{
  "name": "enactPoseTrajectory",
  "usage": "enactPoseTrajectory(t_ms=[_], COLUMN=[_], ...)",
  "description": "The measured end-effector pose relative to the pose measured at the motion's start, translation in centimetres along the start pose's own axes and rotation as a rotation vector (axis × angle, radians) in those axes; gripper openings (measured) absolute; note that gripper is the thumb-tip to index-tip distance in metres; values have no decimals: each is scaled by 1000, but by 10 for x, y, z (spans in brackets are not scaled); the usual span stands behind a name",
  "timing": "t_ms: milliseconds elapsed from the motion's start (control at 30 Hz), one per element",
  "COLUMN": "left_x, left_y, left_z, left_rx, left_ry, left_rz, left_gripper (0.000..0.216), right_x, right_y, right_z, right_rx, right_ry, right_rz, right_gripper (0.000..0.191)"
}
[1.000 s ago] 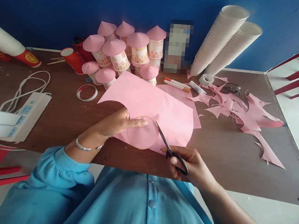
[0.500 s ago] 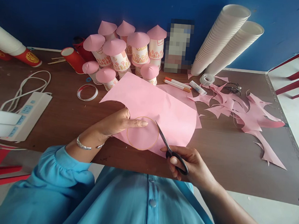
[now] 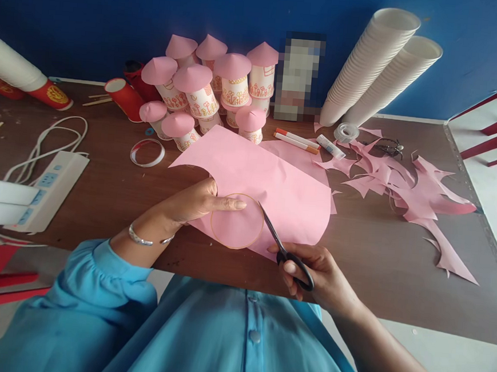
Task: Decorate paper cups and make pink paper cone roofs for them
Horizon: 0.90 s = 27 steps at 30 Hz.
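My left hand (image 3: 199, 201) grips a sheet of pink paper (image 3: 274, 182) at its left side, thumb on top and the other fingers hidden beneath. A drawn circle outline (image 3: 235, 248) lies on the paper under the thumb. In my right hand (image 3: 306, 268) is a pair of black-handled scissors (image 3: 271, 229), with the blades at the circle's right edge, against the paper. The sheet's upper left edge has a curved cut-out. Behind it stand several paper cups with pink cone roofs (image 3: 234, 67) and drawn flowers.
Pink paper scraps (image 3: 420, 188) spread over the right of the table. Two tall stacks of white cups (image 3: 372, 64) stand by the wall, near a tape roll (image 3: 346, 132), markers (image 3: 297, 141) and a glue stick (image 3: 330, 147). A power strip (image 3: 54, 191) with cables lies at left.
The far part of the pink sheet has dropped slightly and shifted right. Both hands and the scissors stay nearly in place; the whole view has shifted a little.
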State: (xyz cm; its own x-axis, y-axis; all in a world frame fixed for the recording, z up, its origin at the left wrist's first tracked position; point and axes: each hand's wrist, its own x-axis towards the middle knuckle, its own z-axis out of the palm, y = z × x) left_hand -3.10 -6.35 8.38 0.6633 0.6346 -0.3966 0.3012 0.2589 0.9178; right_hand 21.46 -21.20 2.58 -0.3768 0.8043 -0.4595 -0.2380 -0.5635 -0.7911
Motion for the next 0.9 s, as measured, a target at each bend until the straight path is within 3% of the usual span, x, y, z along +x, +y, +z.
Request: enactPoseTrajectory(t_ms=[200, 567, 900], left_x=[0, 1, 0], left_y=[5, -1, 3], left_z=[0, -6, -8], left_rx=[19, -13, 47], left_ry=[-18, -65, -54], left_rz=[-19, -50, -69], left_gripper=[45, 34, 39], right_x=[0, 1, 1], right_y=[-1, 2, 5], right_z=[-1, -1, -4], right_rx=[-10, 21, 2], right_ry=[-14, -47, -30], right_rz=[1, -51, -27], right_gripper=[56, 49, 56])
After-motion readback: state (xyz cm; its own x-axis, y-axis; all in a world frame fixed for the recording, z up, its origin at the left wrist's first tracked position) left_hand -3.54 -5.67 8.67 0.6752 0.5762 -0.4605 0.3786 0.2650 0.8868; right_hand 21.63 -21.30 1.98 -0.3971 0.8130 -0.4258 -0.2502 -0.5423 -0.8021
